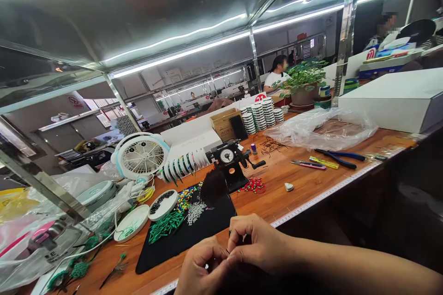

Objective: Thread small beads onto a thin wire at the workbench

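Pinching thin dark wire [227,250] between left hand [200,269] and right hand [258,245]

At bottom centre, a black mat [187,235] carries dark green tube beads [166,227] and a speckled heap of yellow, blue and green beads [187,198]. To its right, red beads [254,185] lie on the orange-brown wooden bench [297,184], streaked with darker grain, and further right, pliers [337,158] with deep blue handles sit beside a yellow tool [323,162]. At left, a white fan [140,156] has a pale teal rim, the stacked coils [258,117] at upper centre are white with dark bands, and the potted plant [306,76] at upper right is bright green above a brownish pot.
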Demonstrator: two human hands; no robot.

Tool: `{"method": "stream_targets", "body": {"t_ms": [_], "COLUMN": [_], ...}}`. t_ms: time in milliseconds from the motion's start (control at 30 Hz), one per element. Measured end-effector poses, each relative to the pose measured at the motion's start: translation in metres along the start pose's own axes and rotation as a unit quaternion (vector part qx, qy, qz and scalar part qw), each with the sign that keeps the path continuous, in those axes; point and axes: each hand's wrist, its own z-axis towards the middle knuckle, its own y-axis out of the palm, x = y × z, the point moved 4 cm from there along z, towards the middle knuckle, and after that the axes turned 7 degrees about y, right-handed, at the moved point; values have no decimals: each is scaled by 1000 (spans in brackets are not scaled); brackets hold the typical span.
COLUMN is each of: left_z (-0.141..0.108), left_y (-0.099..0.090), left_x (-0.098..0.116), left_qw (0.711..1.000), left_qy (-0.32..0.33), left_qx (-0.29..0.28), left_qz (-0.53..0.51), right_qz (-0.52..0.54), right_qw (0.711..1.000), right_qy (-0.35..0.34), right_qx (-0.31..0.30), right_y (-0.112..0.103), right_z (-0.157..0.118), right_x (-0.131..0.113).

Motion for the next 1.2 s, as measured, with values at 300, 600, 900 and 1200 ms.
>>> {"method": "stream_targets", "body": {"t_ms": [300,600,900,1200], "left_z": [-3,-4,-4,-6], "left_y": [3,4,7,8], "left_x": [-2,0,-2,-6], "left_qw": [999,1000,999,993], "left_qy": [-3,-19,-33,45], "left_qx": [1,-2,-9,-29], "left_qz": [36,9,11,103], "right_qz": [1,36,44,4], "right_qw": [998,999,999,1000], "right_qy": [49,-15,-24,25], "right_qx": [-34,-21,-15,-1], "right_y": [0,2,1,1], "right_z": [3,-2,-3,-3], "right_x": [6,6,10,11]}}
